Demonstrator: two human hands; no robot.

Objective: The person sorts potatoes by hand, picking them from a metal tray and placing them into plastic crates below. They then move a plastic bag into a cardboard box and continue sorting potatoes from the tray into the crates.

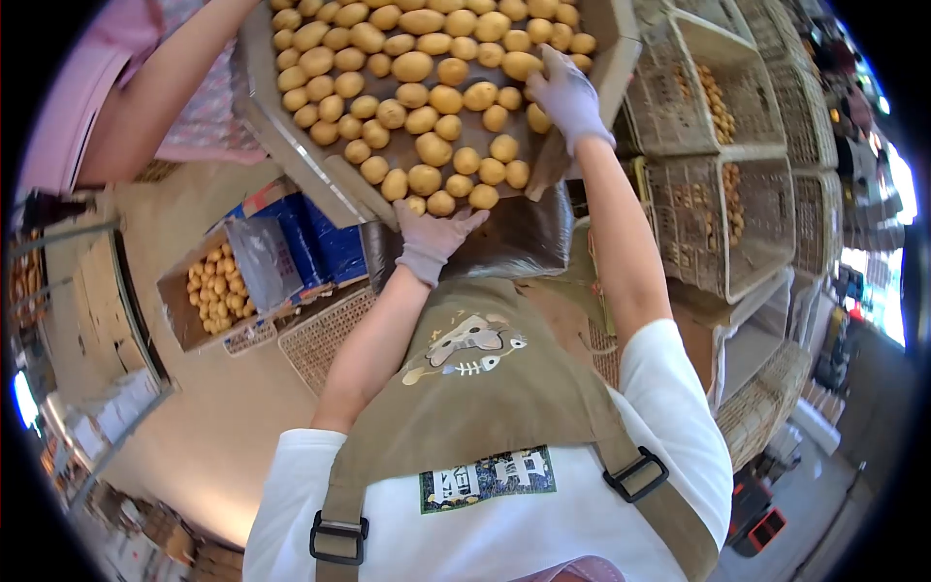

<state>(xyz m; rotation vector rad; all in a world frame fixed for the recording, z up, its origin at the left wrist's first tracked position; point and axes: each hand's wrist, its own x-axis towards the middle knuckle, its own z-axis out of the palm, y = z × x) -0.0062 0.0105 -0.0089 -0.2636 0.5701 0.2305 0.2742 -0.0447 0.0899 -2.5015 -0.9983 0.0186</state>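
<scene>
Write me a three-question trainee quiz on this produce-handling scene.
1. True or false: the left hand and the right hand both wear gloves.
2. What stands to the right of the tray of round yellow produce? A. wicker baskets B. metal drums C. glass jars
3. What holds more of the produce on the floor at left?

Key: 1 true. 2 A. 3 a cardboard box.
</scene>
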